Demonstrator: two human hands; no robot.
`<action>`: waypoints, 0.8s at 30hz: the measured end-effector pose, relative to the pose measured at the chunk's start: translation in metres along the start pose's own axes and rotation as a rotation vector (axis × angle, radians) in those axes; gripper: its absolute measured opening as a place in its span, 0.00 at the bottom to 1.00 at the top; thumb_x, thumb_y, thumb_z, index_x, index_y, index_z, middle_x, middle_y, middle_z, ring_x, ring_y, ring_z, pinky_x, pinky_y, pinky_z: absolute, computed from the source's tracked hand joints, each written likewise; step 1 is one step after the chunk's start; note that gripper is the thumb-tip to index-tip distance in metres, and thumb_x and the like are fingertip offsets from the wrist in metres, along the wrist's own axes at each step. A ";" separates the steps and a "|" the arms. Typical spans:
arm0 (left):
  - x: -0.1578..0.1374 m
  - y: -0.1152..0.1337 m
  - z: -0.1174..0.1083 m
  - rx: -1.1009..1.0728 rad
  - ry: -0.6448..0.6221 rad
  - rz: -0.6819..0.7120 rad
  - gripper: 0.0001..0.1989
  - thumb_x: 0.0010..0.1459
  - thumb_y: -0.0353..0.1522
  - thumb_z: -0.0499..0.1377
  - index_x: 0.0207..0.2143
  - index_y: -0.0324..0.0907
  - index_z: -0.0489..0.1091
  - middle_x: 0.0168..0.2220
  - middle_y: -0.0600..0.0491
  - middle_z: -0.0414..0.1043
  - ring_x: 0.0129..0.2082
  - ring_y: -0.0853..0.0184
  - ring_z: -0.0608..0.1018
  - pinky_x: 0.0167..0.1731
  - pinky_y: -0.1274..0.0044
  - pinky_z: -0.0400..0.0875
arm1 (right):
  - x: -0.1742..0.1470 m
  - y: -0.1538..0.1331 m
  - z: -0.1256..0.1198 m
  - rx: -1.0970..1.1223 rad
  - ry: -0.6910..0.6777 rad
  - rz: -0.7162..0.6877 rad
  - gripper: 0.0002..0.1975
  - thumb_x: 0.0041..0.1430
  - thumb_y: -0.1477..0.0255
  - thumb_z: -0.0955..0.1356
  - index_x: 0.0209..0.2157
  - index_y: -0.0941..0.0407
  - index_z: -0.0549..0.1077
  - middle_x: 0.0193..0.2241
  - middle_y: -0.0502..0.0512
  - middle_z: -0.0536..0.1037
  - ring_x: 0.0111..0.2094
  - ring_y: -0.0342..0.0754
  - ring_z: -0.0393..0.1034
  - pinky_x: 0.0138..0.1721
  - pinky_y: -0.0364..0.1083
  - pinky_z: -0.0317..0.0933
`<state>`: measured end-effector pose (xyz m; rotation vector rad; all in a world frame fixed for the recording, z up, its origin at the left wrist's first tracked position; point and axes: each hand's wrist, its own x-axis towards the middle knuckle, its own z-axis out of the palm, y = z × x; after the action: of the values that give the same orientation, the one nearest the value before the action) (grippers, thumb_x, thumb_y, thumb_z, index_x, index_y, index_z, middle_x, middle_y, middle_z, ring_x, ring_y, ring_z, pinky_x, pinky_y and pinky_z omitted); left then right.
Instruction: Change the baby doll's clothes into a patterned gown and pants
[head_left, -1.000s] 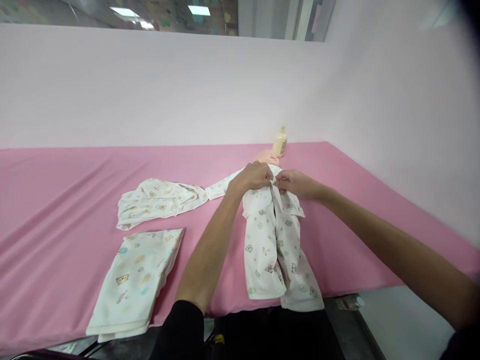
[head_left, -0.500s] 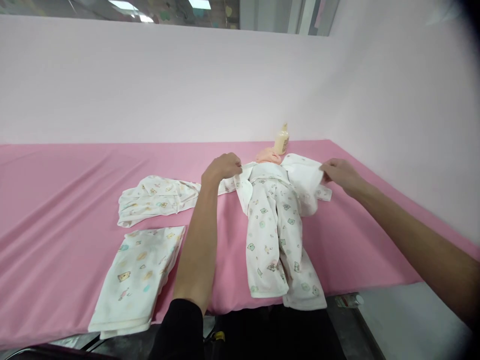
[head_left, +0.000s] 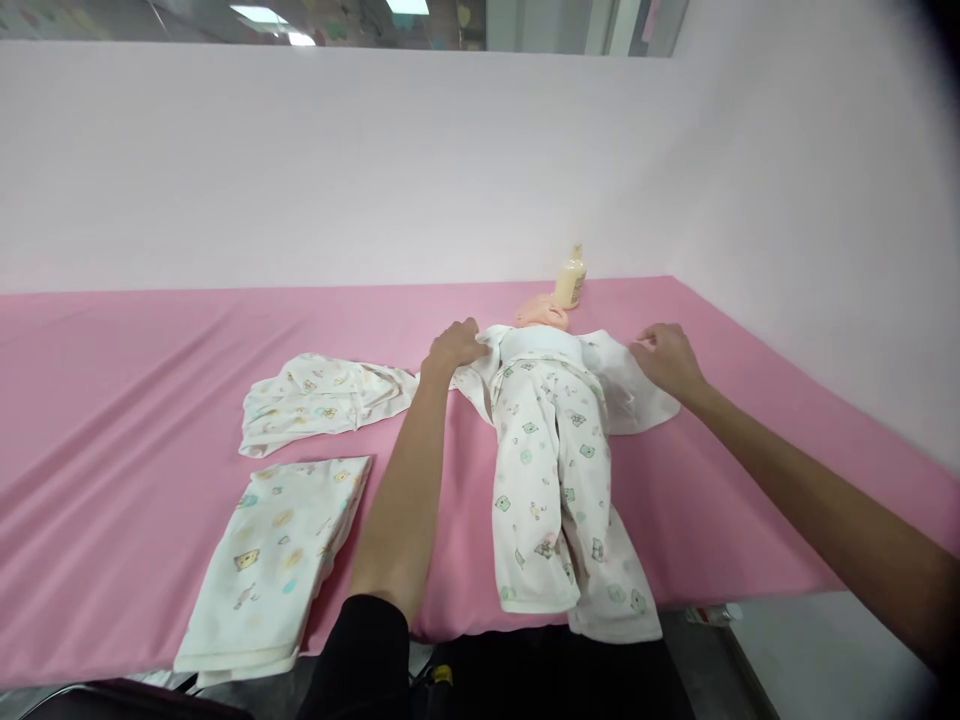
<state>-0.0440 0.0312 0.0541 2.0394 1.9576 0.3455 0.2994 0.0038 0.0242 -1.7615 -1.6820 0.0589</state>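
Note:
White baby pants [head_left: 553, 480] printed with small green and brown figures lie spread out, legs toward me, the cuffs over the table's front edge. Under their waistband is a white baby top [head_left: 634, 390], its two sides spread outward. My left hand [head_left: 455, 347] is at the top's left edge, fingers closed on the cloth near the shoulder; the fingertips are partly hidden. Above the right side of the top is my right hand [head_left: 666, 358], its thumb and fingers slightly apart, close to the fabric. Beyond the waistband sits a peach-coloured rounded thing [head_left: 541, 311], perhaps a doll's head.
A pale yellow pump bottle [head_left: 570, 280] stands behind the peach thing. To the left lie a crumpled printed baby garment [head_left: 322, 400] and a folded printed cloth [head_left: 274, 565]. A pink sheet [head_left: 135, 440] covers the table, with white walls behind and at the right.
The right side of the white top, lifted and bunched before, now lies spread outward, and my right hand has let it go. The left side has spread out too, under my left hand.

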 end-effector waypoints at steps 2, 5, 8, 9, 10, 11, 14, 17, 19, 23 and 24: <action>0.006 0.000 0.007 0.019 0.068 -0.031 0.26 0.62 0.40 0.56 0.60 0.39 0.62 0.59 0.41 0.66 0.54 0.56 0.73 0.48 0.70 0.67 | 0.001 -0.028 0.009 0.030 -0.040 -0.121 0.04 0.56 0.73 0.64 0.30 0.56 0.71 0.40 0.63 0.77 0.47 0.57 0.68 0.48 0.54 0.62; 0.017 -0.002 0.019 0.010 0.129 -0.008 0.22 0.64 0.42 0.52 0.54 0.38 0.69 0.54 0.41 0.71 0.52 0.56 0.74 0.48 0.70 0.67 | 0.000 -0.069 0.026 0.102 -0.138 -0.205 0.09 0.59 0.70 0.64 0.38 0.57 0.73 0.45 0.63 0.76 0.47 0.56 0.69 0.49 0.54 0.62; 0.027 -0.003 0.030 0.029 0.181 0.024 0.18 0.64 0.43 0.54 0.42 0.38 0.73 0.48 0.42 0.75 0.48 0.56 0.76 0.45 0.71 0.67 | 0.003 -0.104 0.047 0.119 -0.259 -0.385 0.15 0.62 0.68 0.63 0.47 0.58 0.73 0.51 0.62 0.75 0.52 0.56 0.68 0.53 0.53 0.61; 0.029 -0.003 0.032 0.040 0.208 0.026 0.17 0.64 0.42 0.54 0.40 0.39 0.74 0.47 0.43 0.75 0.47 0.57 0.76 0.45 0.71 0.67 | 0.004 -0.113 0.053 0.094 -0.297 -0.452 0.16 0.63 0.68 0.62 0.49 0.58 0.73 0.52 0.62 0.75 0.54 0.56 0.67 0.55 0.52 0.60; 0.031 -0.003 0.033 0.050 0.234 0.025 0.16 0.64 0.41 0.54 0.40 0.39 0.73 0.47 0.43 0.76 0.48 0.57 0.75 0.46 0.71 0.67 | 0.007 -0.122 0.060 0.056 -0.342 -0.513 0.17 0.63 0.69 0.62 0.50 0.58 0.72 0.53 0.62 0.75 0.55 0.56 0.67 0.55 0.52 0.59; 0.032 -0.004 0.033 0.056 0.253 0.020 0.14 0.64 0.40 0.53 0.40 0.40 0.73 0.47 0.44 0.76 0.48 0.57 0.75 0.46 0.71 0.66 | 0.010 -0.131 0.066 0.011 -0.392 -0.567 0.18 0.62 0.70 0.62 0.51 0.58 0.72 0.53 0.62 0.75 0.54 0.56 0.68 0.55 0.51 0.59; 0.031 -0.006 0.031 0.038 0.275 -0.019 0.13 0.65 0.38 0.51 0.44 0.41 0.71 0.50 0.44 0.74 0.51 0.57 0.74 0.49 0.70 0.66 | 0.020 -0.152 0.079 -0.137 -0.538 -0.673 0.19 0.60 0.72 0.63 0.53 0.58 0.72 0.51 0.63 0.76 0.51 0.56 0.70 0.51 0.49 0.61; 0.028 -0.012 0.026 -0.034 0.267 -0.126 0.14 0.65 0.39 0.51 0.47 0.42 0.68 0.52 0.44 0.73 0.52 0.54 0.74 0.48 0.68 0.67 | 0.029 -0.168 0.086 -0.262 -0.644 -0.689 0.20 0.58 0.73 0.65 0.52 0.58 0.73 0.50 0.64 0.77 0.50 0.57 0.71 0.48 0.48 0.61; 0.025 -0.015 0.023 -0.081 0.266 -0.198 0.14 0.65 0.39 0.51 0.48 0.42 0.67 0.53 0.43 0.72 0.52 0.51 0.74 0.47 0.67 0.67 | 0.033 -0.176 0.089 -0.318 -0.713 -0.660 0.23 0.56 0.72 0.66 0.54 0.57 0.71 0.51 0.63 0.77 0.50 0.58 0.72 0.46 0.47 0.62; 0.021 -0.015 0.020 -0.123 0.292 -0.246 0.14 0.65 0.37 0.51 0.50 0.41 0.66 0.53 0.40 0.71 0.53 0.50 0.74 0.46 0.65 0.68 | 0.037 -0.186 0.099 -0.408 -0.805 -0.631 0.33 0.53 0.69 0.70 0.61 0.54 0.64 0.52 0.62 0.76 0.50 0.59 0.72 0.46 0.50 0.62; 0.021 -0.014 0.020 -0.124 0.299 -0.241 0.14 0.64 0.37 0.51 0.49 0.41 0.66 0.53 0.40 0.71 0.53 0.49 0.74 0.46 0.65 0.68 | 0.037 -0.187 0.104 -0.436 -0.799 -0.627 0.34 0.52 0.69 0.70 0.61 0.54 0.64 0.52 0.62 0.76 0.51 0.60 0.71 0.47 0.51 0.62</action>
<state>-0.0489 0.0514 0.0298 1.7318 2.2618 0.7311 0.0941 0.0676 0.0540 -1.4877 -2.9571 0.1314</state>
